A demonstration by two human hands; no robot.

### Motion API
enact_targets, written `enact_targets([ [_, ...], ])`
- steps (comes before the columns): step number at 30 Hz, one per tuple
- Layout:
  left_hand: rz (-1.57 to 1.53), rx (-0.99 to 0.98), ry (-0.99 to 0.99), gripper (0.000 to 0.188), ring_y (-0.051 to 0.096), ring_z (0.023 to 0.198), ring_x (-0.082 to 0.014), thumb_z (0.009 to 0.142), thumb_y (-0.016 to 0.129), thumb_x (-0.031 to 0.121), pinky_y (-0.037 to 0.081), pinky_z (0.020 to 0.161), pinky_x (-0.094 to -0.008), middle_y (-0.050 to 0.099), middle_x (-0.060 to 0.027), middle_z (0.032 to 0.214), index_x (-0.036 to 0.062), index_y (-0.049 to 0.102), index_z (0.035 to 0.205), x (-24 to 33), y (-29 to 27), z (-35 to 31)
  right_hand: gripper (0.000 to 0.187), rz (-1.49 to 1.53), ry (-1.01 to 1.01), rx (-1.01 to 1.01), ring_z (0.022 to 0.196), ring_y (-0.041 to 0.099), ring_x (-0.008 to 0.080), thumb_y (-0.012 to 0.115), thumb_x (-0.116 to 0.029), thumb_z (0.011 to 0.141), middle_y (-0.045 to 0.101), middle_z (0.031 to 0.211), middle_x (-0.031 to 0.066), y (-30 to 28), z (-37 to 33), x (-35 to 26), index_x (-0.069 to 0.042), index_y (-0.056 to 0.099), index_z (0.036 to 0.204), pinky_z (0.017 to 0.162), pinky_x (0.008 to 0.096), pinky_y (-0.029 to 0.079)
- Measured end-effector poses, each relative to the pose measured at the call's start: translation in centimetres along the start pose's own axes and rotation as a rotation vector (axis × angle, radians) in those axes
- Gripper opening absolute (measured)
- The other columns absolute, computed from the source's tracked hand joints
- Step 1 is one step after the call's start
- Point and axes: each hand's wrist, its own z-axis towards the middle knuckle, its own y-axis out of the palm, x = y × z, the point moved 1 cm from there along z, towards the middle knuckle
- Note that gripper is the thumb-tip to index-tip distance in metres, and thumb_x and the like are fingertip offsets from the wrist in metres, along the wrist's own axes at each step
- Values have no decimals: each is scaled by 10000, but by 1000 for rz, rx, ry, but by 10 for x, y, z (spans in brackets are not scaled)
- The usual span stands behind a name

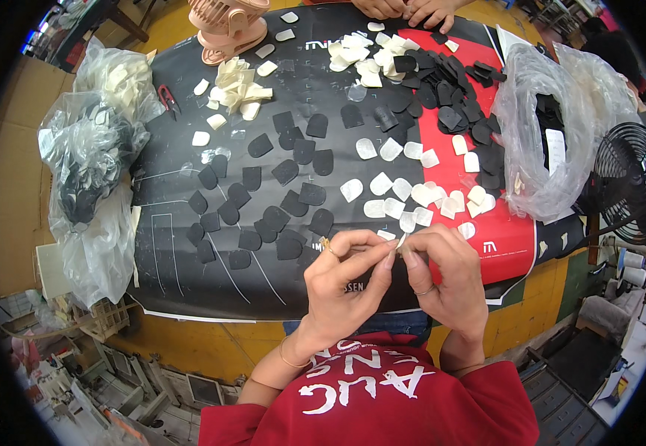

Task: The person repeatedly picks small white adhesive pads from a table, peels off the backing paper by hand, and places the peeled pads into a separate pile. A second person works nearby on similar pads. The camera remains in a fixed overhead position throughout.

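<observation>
Left grip (347, 279) and right grip (449, 273) pinch a pale piece (401, 241).

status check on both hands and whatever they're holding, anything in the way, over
Left hand and right hand close together, pinching small pale piece. Piece mostly hidden. Loose white pieces just beyond, no visible obstruction.

The table covering (208, 284) is smooth sheeting with low sheen; upon it, black pieces (312, 195) appear matt and cloth-like, cream pieces (351, 190) smooth and faintly satin. The bag (522, 141) toward 2 o'clock is wrinkled, glossy clear plastic; the device (228, 31) toward 11 o'clock, smooth pink plastic. The shirt (453, 401) at 6 o'clock is matt cloth.
</observation>
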Motion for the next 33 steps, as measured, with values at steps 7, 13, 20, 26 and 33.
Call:
enact_targets([
  [7,127,66,125,341,633,702,-151,766,748,-76,525,628,-258,668,-86,996,33,744,1090,-2,5,-2,98,49,64,19,670,599,246,688,-111,907,639,811,76,0,-1,-3,-30,663,956,644,364,434],
  [13,141,88,146,350,612,679,-149,752,754,-80,511,610,-262,671,-82,984,31,743,1083,-2,7,-2,102,106,85,37,683,607,252,685,-104,908,646,821,81,1,-2,-1,-22,661,964,645,358,437],
  [20,167,93,137,345,606,672,-146,748,764,-69,504,608,-259,673,-74,981,35,748,1076,-3,8,-3,94,111,108,30,684,599,246,671,-109,917,637,807,76,2,-3,0,-25,661,959,657,354,427],
  [26,158,102,139,335,599,663,-145,746,766,-65,500,601,-258,676,-72,981,36,752,1065,-6,11,-5,98,92,93,44,677,588,240,667,-121,919,622,780,72,2,-2,2,-30,662,952,669,350,413],
  [33,135,85,119,315,611,675,-145,756,765,-49,507,603,-257,681,-78,979,30,752,1061,-4,11,-5,91,80,71,38,680,596,234,682,-118,889,623,773,59,2,-2,4,-38,654,921,676,352,418],
])
